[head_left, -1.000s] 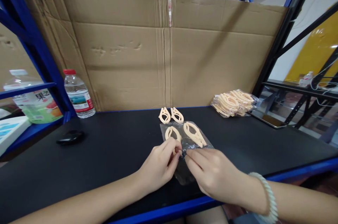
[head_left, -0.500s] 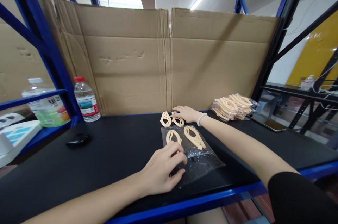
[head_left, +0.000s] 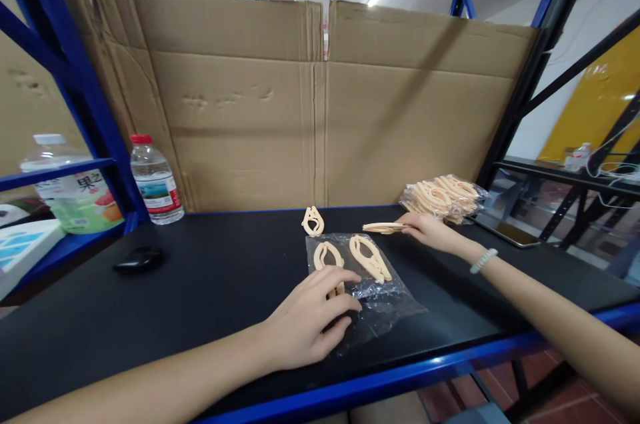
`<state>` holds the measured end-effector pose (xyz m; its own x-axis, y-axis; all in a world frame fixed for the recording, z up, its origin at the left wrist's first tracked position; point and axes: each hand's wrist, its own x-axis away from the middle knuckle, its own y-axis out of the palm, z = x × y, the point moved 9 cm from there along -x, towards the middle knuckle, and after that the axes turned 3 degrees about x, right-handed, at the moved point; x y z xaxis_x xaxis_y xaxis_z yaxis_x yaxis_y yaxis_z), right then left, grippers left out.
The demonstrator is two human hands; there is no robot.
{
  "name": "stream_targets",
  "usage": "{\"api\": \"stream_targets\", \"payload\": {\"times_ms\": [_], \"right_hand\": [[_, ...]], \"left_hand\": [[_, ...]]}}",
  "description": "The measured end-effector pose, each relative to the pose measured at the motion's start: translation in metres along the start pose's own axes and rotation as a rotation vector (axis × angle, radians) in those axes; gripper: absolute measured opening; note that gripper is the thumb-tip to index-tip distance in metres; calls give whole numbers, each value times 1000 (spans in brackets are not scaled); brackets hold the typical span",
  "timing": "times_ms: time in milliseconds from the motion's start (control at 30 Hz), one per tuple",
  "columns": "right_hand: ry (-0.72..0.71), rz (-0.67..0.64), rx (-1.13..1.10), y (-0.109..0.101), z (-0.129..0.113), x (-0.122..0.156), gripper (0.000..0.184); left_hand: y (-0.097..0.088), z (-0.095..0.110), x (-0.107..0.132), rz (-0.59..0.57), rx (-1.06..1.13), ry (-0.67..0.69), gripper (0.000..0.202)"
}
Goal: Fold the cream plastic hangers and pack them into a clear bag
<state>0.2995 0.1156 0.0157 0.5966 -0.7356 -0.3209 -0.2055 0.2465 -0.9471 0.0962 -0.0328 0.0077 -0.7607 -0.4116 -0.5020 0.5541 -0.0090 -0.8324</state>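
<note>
A clear plastic bag (head_left: 373, 284) lies on the black shelf top (head_left: 215, 277) with two peach-coloured plastic clips (head_left: 369, 256) on it. My left hand (head_left: 310, 317) rests on the bag's near left corner, fingers pressed down on it beside the left clip (head_left: 325, 255). My right hand (head_left: 427, 231), with a bead bracelet at the wrist, is out to the right and pinches one peach clip (head_left: 384, 228), holding it flat just above the surface. One more loose clip (head_left: 313, 221) lies behind the bag.
A pile of bagged peach clips (head_left: 443, 196) sits at the back right. A cardboard wall (head_left: 320, 111) stands behind. A water bottle (head_left: 155, 181) and a black mouse (head_left: 137, 259) are at the left, a larger bottle (head_left: 75, 191) beyond the blue post.
My right hand picked one of the two loose clips from behind the bag and drew it to the right. My left hand stayed on the bag.
</note>
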Motion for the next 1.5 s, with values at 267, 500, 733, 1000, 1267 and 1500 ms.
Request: {"api": "stream_targets", "payload": {"times_ms": [267, 500, 733, 1000, 1267, 1500], "right_hand": [[113, 563, -174, -89, -49, 91, 17], [-110, 698, 41, -123, -155, 126, 17], [-274, 432, 153, -92, -190, 134, 36], [-366, 521, 170, -107, -212, 131, 36], [-364, 472, 165, -78, -215, 125, 38], [-383, 453, 202, -66, -217, 130, 35]], "left_hand": [[-2, 8, -3, 26, -161, 66, 23], [-6, 21, -4, 68, -363, 139, 19], [-7, 24, -8, 62, -436, 131, 21], [-3, 23, -6, 28, -375, 157, 16], [2, 21, -7, -24, -390, 145, 21], [2, 22, -8, -23, -445, 135, 31]]}}
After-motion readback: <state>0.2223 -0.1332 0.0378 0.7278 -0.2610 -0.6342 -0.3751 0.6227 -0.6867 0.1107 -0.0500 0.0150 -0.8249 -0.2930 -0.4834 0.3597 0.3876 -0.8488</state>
